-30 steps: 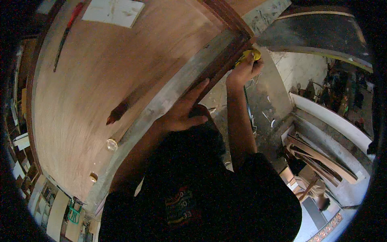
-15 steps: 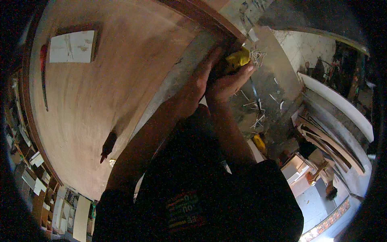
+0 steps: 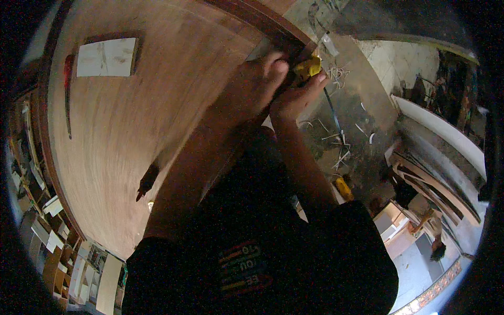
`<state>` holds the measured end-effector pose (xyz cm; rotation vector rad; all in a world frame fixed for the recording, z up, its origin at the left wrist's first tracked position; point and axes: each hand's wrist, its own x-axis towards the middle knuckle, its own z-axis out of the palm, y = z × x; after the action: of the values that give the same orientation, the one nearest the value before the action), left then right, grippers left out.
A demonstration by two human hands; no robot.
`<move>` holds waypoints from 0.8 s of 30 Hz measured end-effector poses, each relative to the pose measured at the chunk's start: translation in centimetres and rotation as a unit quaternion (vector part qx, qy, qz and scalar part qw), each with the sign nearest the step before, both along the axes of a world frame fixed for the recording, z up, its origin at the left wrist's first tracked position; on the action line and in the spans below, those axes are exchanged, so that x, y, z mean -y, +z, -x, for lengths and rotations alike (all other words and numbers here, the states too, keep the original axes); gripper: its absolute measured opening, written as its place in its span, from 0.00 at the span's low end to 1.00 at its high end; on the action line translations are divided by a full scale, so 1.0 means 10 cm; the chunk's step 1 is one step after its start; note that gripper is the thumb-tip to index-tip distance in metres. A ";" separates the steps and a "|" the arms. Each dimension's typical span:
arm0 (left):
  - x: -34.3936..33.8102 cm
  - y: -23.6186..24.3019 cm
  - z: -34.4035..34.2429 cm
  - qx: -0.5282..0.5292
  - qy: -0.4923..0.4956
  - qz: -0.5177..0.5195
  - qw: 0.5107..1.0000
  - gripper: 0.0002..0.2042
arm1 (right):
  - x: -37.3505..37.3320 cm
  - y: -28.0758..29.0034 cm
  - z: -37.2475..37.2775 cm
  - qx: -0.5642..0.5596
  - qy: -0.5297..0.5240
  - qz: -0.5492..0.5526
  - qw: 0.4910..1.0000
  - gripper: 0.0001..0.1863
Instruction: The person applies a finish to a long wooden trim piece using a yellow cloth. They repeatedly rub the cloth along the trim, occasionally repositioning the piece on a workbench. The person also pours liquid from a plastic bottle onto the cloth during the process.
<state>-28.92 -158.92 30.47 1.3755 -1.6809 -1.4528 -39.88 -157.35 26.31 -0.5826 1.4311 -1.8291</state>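
Observation:
Near the top centre, my right hand (image 3: pixel 294 102) is closed on a small yellow tool (image 3: pixel 310 67) at the corner of the dark brown wooden trim (image 3: pixel 283 29) edging a plywood panel (image 3: pixel 118 131). Close to it on the left, my left hand (image 3: pixel 254 84) has its fingers bent at the same edge; what they hold, if anything, is hidden. On the panel lie a white rectangular piece (image 3: pixel 105 58), a long red-handled tool (image 3: pixel 68 92) and a dark pointed object (image 3: pixel 148 181).
White scraps (image 3: pixel 338 157) and a yellow object (image 3: pixel 344 188) lie on the grey floor right of my arms. Long boards (image 3: pixel 430 189) lean at the right, near another person (image 3: pixel 434 236). Stacked offcuts (image 3: pixel 55 239) line the left side.
Since a second ago my right hand has turned and shifted left beside my left hand, which has moved up along the trim and curled its fingers. The view has shifted too.

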 end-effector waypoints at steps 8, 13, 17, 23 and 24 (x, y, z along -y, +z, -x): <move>-0.08 -0.25 -0.51 -0.038 0.031 0.115 0.992 0.26 | -0.02 -0.08 0.00 -0.047 -0.017 -0.021 0.999 0.29; 0.26 -0.55 -0.11 0.090 -0.060 0.223 0.969 0.25 | 0.02 -0.18 0.05 -0.225 -0.012 -0.052 0.973 0.30; 0.45 -0.40 -0.02 0.034 -0.154 0.200 0.967 0.27 | 0.00 -0.19 0.06 -0.023 0.036 0.030 0.999 0.31; 0.52 -0.22 0.07 0.264 -0.272 0.266 0.886 0.30 | -0.02 -0.25 0.11 -0.197 0.014 -0.013 0.980 0.35; 0.52 -0.21 0.06 0.314 -0.282 0.272 0.865 0.31 | -0.01 -0.29 0.12 -0.135 0.035 -0.003 0.990 0.37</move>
<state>-29.52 -164.11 28.33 1.1241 -2.8203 -0.6517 -41.12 -157.20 23.43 -0.8936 1.5693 -1.7401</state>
